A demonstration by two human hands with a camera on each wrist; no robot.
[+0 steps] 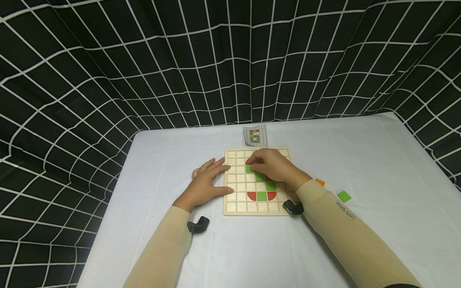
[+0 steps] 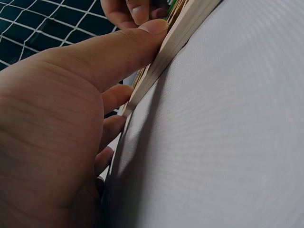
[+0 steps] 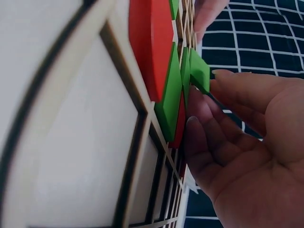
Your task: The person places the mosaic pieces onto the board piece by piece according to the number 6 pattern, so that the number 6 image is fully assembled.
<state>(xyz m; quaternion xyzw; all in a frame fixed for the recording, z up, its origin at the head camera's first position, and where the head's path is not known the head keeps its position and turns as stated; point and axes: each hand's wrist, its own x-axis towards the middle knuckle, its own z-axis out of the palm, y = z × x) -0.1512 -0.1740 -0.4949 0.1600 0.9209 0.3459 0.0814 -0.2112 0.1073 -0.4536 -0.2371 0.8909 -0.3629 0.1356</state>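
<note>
My right hand (image 1: 271, 165) is over the upper middle of a wooden grid board (image 1: 234, 209), pinching a green square tile (image 3: 200, 72) between thumb and fingers. In the right wrist view that tile stands tilted against the others. Along the left edge of the board rests my left hand (image 1: 207, 184), fingers spread, thumb and fingertips touching the rim. Lower on the board, a green tile (image 1: 262, 196) sits between two rounded red tiles (image 1: 251, 196). Further green tiles (image 1: 271, 186) step up to the left. My right hand partly hides other red pieces.
Behind the board lies a paper card (image 1: 255, 136) printed with a coloured grid pattern. To the right of the board are a loose orange tile (image 1: 320, 182), partly behind my sleeve, and a loose green tile (image 1: 344, 196). A white cloth (image 1: 378, 160) covers the table; dark gridded curtains surround it.
</note>
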